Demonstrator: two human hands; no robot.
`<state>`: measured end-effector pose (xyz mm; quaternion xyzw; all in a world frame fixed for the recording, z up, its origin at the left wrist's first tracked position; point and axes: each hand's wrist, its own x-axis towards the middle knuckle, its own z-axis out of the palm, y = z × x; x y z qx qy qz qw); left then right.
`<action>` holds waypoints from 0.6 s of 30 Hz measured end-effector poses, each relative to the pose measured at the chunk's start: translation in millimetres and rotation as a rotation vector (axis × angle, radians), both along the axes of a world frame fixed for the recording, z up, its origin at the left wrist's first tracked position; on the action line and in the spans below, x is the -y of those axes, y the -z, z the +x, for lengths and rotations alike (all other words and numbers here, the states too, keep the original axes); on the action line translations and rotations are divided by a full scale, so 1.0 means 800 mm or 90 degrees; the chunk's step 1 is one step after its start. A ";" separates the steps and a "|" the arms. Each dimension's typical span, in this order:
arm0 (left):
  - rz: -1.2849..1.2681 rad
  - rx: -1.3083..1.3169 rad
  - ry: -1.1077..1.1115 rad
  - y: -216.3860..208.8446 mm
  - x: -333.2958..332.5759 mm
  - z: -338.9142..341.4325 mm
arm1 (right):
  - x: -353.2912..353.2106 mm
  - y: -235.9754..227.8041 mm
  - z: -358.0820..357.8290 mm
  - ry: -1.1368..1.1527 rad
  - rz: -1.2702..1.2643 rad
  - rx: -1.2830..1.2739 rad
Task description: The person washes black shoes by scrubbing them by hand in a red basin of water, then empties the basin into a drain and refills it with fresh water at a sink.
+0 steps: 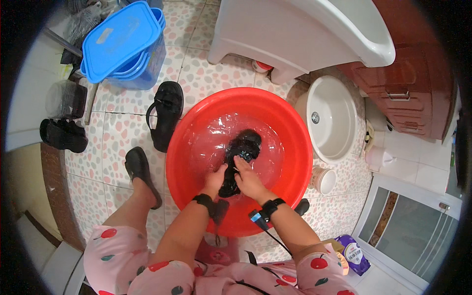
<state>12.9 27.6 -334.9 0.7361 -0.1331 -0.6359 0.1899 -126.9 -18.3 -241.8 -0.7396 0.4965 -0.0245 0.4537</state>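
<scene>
your left hand (215,179) is half-curled against the left edge of a black shoe (246,141); its grip cannot be told. your right hand (250,183) lies mostly open, fingers on the shoe, which sits in water (209,140) inside the red basin (296,172). beyond stands a white fixture (290,34).

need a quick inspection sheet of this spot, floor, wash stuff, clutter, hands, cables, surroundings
Surface: tiled floor, pink and grey pebble pattern.
Job's things: red basin with water; black shoe in it.
Clutter: loose black sandal left of the basin; blue bucket with a lid; purple packet.
Hands: left hand at the shoe's left edge; right hand over the shoe.
Cables: black cable from the right wristband toward the lap.
Surroundings: white basin, red-brown cabinet.
</scene>
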 end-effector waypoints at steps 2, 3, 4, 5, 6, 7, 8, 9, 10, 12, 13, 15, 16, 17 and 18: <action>-0.135 0.118 0.032 -0.001 -0.004 -0.019 | -0.009 0.018 0.012 0.015 -0.080 -0.068; -0.090 0.140 0.080 -0.020 0.001 -0.027 | -0.013 0.028 0.007 0.031 -0.158 -0.146; -0.078 0.092 0.104 -0.023 0.003 -0.019 | -0.012 0.032 0.010 0.033 -0.171 -0.168; -0.076 0.096 0.107 -0.022 0.003 -0.013 | -0.011 0.036 0.012 0.036 -0.169 -0.164; -0.104 0.077 0.094 -0.019 -0.004 -0.009 | -0.011 0.038 0.016 0.047 -0.176 -0.174; -0.132 0.057 0.082 -0.016 -0.011 -0.005 | -0.011 0.040 0.020 0.058 -0.182 -0.184; -0.125 0.061 0.085 -0.011 -0.013 -0.002 | -0.011 0.042 0.024 0.069 -0.189 -0.195; -0.056 0.052 0.022 -0.007 -0.012 -0.003 | -0.009 0.044 0.025 0.072 -0.183 -0.194; 0.014 0.044 -0.041 -0.004 -0.013 -0.002 | -0.008 0.046 0.026 0.055 -0.170 -0.222; 0.082 -0.053 -0.112 -0.013 -0.016 -0.013 | -0.007 0.057 0.018 0.029 -0.139 -0.269; 0.116 -0.105 -0.140 -0.023 -0.015 -0.017 | -0.006 0.061 0.015 0.034 -0.136 -0.269; 0.190 -0.196 -0.196 -0.046 -0.012 -0.020 | -0.006 0.066 0.011 0.042 -0.076 -0.305; 0.160 -0.189 -0.185 -0.057 -0.010 -0.024 | -0.003 0.068 0.009 0.025 -0.073 -0.312; 0.131 -0.183 -0.172 -0.069 -0.009 -0.027 | -0.002 0.068 0.007 0.035 -0.070 -0.309; 0.137 -0.237 -0.219 -0.083 -0.011 -0.024 | 0.000 0.061 0.011 0.037 -0.016 -0.305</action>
